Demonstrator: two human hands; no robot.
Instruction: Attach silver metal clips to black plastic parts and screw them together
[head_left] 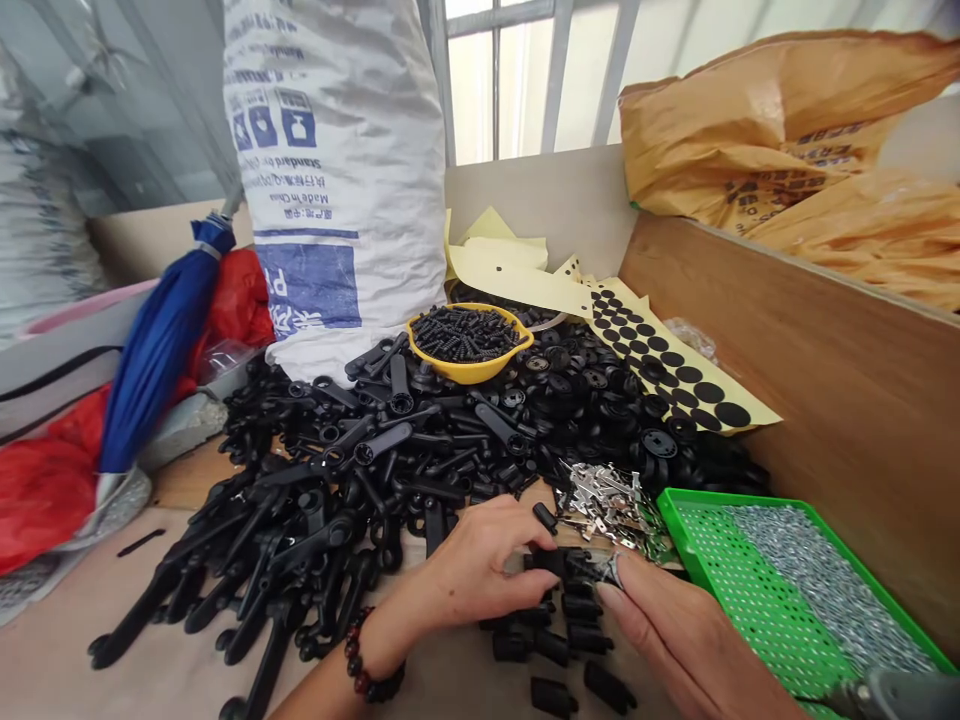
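Observation:
My left hand (pixel 480 560), with a beaded bracelet at the wrist, is closed, thumb and fingers pinching a small black plastic part (pixel 551 568). Close by on the right, my right hand (pixel 667 620) is closed too; a greyish bit shows at its fingertips, too small to make out. Several short black cylindrical parts (pixel 553 697) lie on the table under and in front of both hands. Just beyond the fingertips is a pile of small silver metal clips (pixel 607 500). Long black plastic handles (pixel 322 530) are heaped left of my left hand.
A green perforated tray (pixel 739 575) of small metal pins stands at right, beside a wooden board (pixel 810 350). Behind are a yellow bowl (pixel 471 373) of black screw-like parts, sheets of black round stickers (pixel 675 375) and a white sack (pixel 345 170). A blue umbrella (pixel 161 350) leans left.

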